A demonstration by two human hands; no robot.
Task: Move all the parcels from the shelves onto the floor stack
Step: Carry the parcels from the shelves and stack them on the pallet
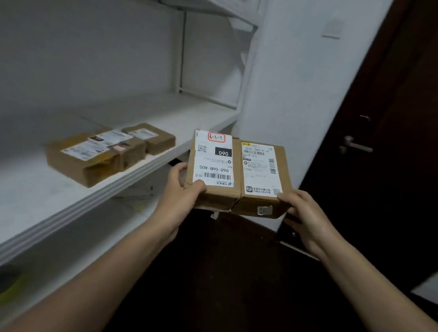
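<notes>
Left hand (183, 189) gripping near corner of 060 parcel (214, 163), right hand (304, 214) curling round corner of neighbouring parcel (261, 173). Pair being squeezed side by side in air, just off shelf (56, 207) edge. Risk: inward pressure easing, joint buckling, one parcel dropping. Other parcels (93, 155) lying on shelf.
</notes>
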